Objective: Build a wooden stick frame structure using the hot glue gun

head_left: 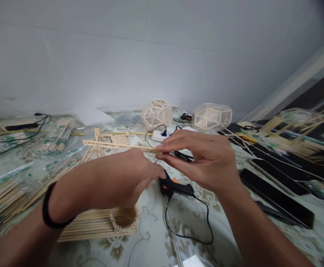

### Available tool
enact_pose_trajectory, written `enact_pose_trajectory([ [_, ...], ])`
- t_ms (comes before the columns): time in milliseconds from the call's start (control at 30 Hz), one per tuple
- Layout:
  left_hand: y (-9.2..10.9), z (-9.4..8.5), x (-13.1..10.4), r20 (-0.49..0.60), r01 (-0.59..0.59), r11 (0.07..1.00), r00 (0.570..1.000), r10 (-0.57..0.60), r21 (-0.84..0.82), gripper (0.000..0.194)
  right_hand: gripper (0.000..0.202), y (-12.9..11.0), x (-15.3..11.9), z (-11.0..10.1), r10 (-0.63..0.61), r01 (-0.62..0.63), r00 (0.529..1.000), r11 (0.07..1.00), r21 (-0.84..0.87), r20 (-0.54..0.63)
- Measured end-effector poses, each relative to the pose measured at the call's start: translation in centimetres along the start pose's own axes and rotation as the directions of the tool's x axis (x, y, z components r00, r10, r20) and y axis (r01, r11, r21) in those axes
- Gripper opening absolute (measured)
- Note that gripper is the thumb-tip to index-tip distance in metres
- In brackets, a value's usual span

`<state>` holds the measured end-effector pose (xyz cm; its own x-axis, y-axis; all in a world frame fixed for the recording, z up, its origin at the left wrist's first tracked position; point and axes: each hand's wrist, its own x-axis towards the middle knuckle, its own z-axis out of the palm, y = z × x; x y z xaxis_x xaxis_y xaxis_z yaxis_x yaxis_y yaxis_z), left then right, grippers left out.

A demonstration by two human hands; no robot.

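Note:
My right hand (203, 155) pinches the near end of a few thin wooden sticks (120, 145), chopstick-like, between thumb and fingertips; they run level out to the left. My left hand (131, 174), slightly blurred, crosses below them with a finger stretched out to the front of a black hot glue gun (178, 188). Whether that finger touches the gun I cannot tell. The gun lies on the table with its handle to the right and a clear glue stick (176, 241) trailing from its back. Under my left forearm lies a panel of joined sticks (95, 226) with a round opening.
Bundles of wrapped sticks (57, 135) lie at left. A white power strip (159, 135) sits mid-table, with two faceted stick frames (156, 114) by the wall. Dark phone-like slabs (278, 198) lie at right. The gun's black cord (207, 222) loops near my right forearm.

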<state>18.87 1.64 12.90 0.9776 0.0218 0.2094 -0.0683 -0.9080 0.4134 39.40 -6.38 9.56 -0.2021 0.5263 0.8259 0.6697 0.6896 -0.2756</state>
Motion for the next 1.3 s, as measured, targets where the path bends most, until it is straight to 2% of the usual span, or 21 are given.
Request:
enact_pose_trajectory([
  [33,0.0,-0.4,-0.3,-0.008,-0.019,1.000,1.000,0.019,0.001,0.028,0.028,0.0,0.0,0.0,0.000,0.000,1.000,1.000,0.004,0.002],
  [67,0.0,-0.8,-0.7,-0.075,-0.046,0.999,0.996,0.047,0.013,0.032,0.027,0.0,0.0,0.0,-0.001,0.001,1.000,1.000,0.009,0.005],
  [133,0.0,-1.5,-1.2,-0.275,-0.046,0.995,0.959,0.070,0.093,0.037,0.025,-0.1,0.0,-0.1,-0.006,0.005,1.000,1.000,0.019,0.013],
  [200,-0.2,-1.9,-1.3,-0.442,0.016,0.981,0.894,0.072,0.192,0.031,0.023,-0.1,0.0,-0.2,-0.007,0.006,1.000,1.000,0.028,0.019],
  [267,-0.4,-1.8,-1.2,-0.490,0.083,0.965,0.870,0.052,0.249,0.023,0.022,-0.1,0.0,-0.2,-0.009,0.008,1.000,0.999,0.033,0.014],
  [367,-1.0,-1.4,-0.7,-0.443,0.108,0.962,0.896,0.015,0.251,0.021,0.020,-0.2,0.1,-0.1,-0.016,0.016,1.000,0.999,0.030,0.006],
  [500,-1.6,-1.0,-0.4,-0.410,0.047,0.978,0.911,0.041,0.202,0.011,0.020,-0.3,0.1,0.0,-0.013,0.012,1.000,0.999,0.037,0.007],
  [667,-1.5,-1.2,-0.3,-0.398,0.067,0.982,0.917,0.009,0.177,0.010,0.022,-0.7,0.1,-0.7,0.118,-0.122,0.990,0.991,0.046,0.081],
  [767,-1.4,-1.3,-0.2,-0.369,0.052,0.985,0.929,0.013,0.167,0.011,0.010,-1.0,0.3,-1.1,0.162,-0.165,0.974,0.986,0.006,0.156],
  [800,-1.4,-1.3,-0.2,-0.357,0.045,0.986,0.934,0.014,0.158,0.011,0.005,-1.1,0.3,-1.1,0.161,-0.160,0.971,0.987,-0.021,0.178],
  [867,-1.5,-1.3,-0.3,-0.343,0.042,0.989,0.939,0.010,0.143,0.011,0.011,-1.3,0.4,-1.1,0.135,-0.119,0.968,0.989,-0.083,0.212],
  [1033,-1.6,-1.2,-0.3,-0.387,0.097,0.990,0.921,-0.049,0.106,0.012,0.018,-1.3,0.4,-0.6,0.055,0.000,0.963,0.980,-0.201,0.264],
  [1133,-1.8,-1.2,-0.1,-0.393,0.131,0.986,0.916,-0.080,0.105,0.013,0.020,-0.9,0.1,-0.2,0.016,0.053,0.968,0.963,-0.263,0.252],
  [1300,-2.2,-1.2,0.0,-0.336,0.122,0.973,0.940,-0.050,0.198,0.017,0.020,-0.6,-0.2,0.3,-0.039,0.104,0.979,0.939,-0.327,0.200],
])
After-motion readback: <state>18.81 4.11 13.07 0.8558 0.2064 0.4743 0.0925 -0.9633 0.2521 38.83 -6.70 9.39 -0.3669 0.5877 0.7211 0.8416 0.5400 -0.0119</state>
